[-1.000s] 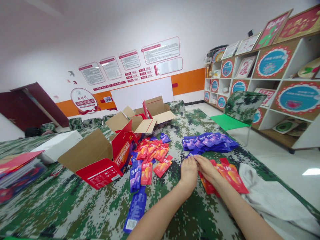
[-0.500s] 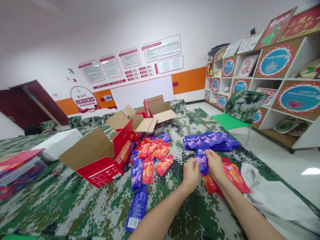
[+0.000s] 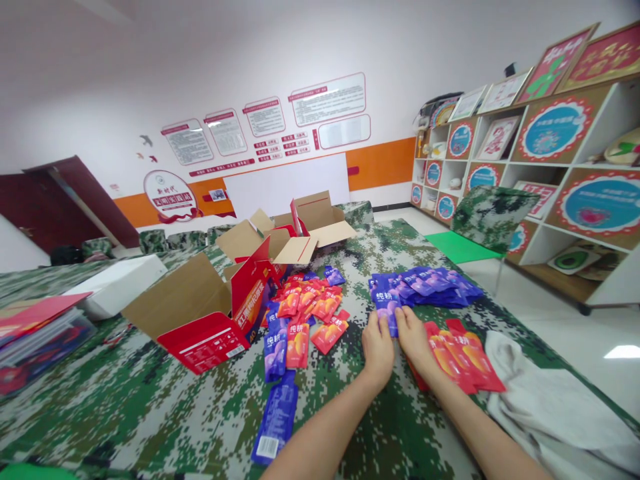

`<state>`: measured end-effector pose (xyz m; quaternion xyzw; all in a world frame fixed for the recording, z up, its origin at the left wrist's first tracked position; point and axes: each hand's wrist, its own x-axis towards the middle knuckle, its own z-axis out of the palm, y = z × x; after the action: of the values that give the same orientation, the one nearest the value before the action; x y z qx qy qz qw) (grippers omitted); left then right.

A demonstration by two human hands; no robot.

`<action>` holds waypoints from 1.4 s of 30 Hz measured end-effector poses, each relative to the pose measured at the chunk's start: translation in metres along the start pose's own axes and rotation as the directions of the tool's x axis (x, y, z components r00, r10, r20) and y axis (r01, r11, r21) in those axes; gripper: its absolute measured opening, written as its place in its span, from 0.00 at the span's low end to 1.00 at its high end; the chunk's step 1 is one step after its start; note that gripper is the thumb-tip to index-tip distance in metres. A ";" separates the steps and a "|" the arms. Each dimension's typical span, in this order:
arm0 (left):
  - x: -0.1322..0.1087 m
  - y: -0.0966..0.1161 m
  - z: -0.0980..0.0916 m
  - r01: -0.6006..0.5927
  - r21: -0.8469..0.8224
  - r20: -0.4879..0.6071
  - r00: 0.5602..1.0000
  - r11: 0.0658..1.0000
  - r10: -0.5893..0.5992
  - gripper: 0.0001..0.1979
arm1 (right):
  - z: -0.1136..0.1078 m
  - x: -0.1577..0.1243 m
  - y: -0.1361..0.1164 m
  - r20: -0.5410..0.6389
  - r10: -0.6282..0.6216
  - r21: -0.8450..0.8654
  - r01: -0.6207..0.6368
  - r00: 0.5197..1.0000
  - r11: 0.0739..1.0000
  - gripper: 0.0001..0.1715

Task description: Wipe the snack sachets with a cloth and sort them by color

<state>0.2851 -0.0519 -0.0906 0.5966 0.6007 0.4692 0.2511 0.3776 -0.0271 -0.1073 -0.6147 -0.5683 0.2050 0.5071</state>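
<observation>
Both hands pinch the lower end of one purple pouch [image 3: 387, 303], my left hand [image 3: 379, 347] at its left side and my right hand [image 3: 413, 339] at its right. Its top edge reaches the left end of a row of overlapping purple pouches [image 3: 435, 285]. Under and beside my right forearm lie overlapping red pouches [image 3: 463, 353]. Left of my hands is a loose heap of red pouches [image 3: 327, 331] mixed with purple ones [image 3: 275, 352]. A single purple pouch [image 3: 275, 420] lies back side up near my left forearm.
Open red cartons [image 3: 203, 340] with raised brown flaps stand on the camouflage tablecloth [image 3: 200, 413]. A white box [image 3: 120, 283] and a plastic container [image 3: 45, 350] sit at left. A grey cloth [image 3: 555, 400] lies at right. Beyond the table stands a chair [image 3: 493, 217].
My hands have moved the purple pouch slightly left, to the left end of the purple row. More of the red pouches near my right forearm now shows.
</observation>
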 end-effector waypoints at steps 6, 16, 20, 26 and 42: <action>0.016 -0.013 0.000 0.047 -0.121 0.011 0.999 0.992 -0.046 0.15 | 0.007 -0.007 -0.007 -0.008 -0.032 -0.183 0.030 0.999 0.983 0.17; 0.022 -0.026 -0.011 0.030 -0.230 0.251 0.968 0.973 0.029 0.16 | -0.008 0.078 0.004 0.122 0.060 -0.579 0.022 0.991 0.815 0.21; 0.015 -0.033 -0.027 -0.091 0.003 0.200 0.976 0.996 0.089 0.13 | -0.014 0.110 0.012 0.118 0.153 -0.673 -0.034 0.981 0.739 0.21; 0.016 -0.033 -0.075 -0.092 0.496 0.114 0.993 0.863 0.040 0.13 | -0.021 0.102 0.005 0.066 0.132 -0.763 -0.035 0.989 0.645 0.27; 0.013 -0.054 -0.090 0.130 0.498 0.064 0.980 0.857 -0.186 0.23 | -0.032 -0.043 -0.021 0.284 0.051 -0.673 0.161 0.957 0.722 0.16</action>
<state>0.1794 -0.0555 -0.0943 0.6145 0.7323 0.2452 0.1614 0.3823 -0.0816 -0.0906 -0.7058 -0.6880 0.0496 0.1616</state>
